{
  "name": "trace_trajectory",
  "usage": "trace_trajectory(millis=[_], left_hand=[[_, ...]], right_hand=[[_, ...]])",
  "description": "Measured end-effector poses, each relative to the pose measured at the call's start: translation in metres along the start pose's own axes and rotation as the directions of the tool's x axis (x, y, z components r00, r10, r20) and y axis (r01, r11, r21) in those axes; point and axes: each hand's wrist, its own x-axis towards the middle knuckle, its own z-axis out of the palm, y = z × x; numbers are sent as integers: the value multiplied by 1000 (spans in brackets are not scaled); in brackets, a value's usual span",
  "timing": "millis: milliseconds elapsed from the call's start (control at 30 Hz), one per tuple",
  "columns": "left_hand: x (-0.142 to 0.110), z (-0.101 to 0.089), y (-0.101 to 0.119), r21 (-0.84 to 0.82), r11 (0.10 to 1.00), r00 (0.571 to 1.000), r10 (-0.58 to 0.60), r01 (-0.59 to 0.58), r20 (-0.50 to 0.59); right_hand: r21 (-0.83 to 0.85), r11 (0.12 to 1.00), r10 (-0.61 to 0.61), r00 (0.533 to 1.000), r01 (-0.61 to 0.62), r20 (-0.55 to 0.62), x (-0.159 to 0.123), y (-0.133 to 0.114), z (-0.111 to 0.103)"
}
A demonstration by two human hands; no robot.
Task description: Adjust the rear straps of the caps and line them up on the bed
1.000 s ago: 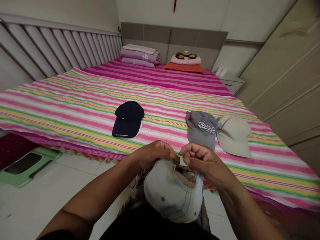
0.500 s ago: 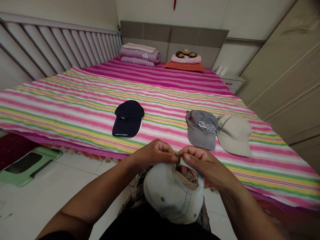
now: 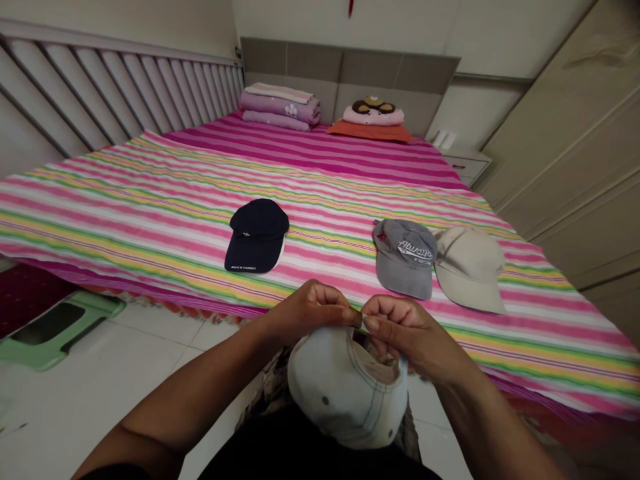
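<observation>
My left hand [image 3: 313,312] and right hand [image 3: 407,333] pinch the back strap [image 3: 361,320] of the pale cap [image 3: 345,393] in front of me, fingers [image 3: 373,325] shut; the navy cap [image 3: 257,233], grey cap [image 3: 404,257] and beige cap [image 3: 467,270] lie untouched on the bed [image 3: 150,220].

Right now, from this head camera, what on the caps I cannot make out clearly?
Head view:
Back strap of the pale cap: hidden by the left hand and right hand.
Cap's inside: shadowed, partly behind the right hand.
Navy cap brim print: too small to read.
</observation>
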Motion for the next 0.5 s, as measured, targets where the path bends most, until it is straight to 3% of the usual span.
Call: trace_trajectory(millis=[333,500], left_hand=[[-3,0,-4,14,1000,1000,1,0,-24],[1,-5,-3,-87,996,999,-6,9,35]], right_hand=[[40,999,-12,1000,11,9,-1,0,0],[109,994,15,994,-27,111,-2,2,-11]])
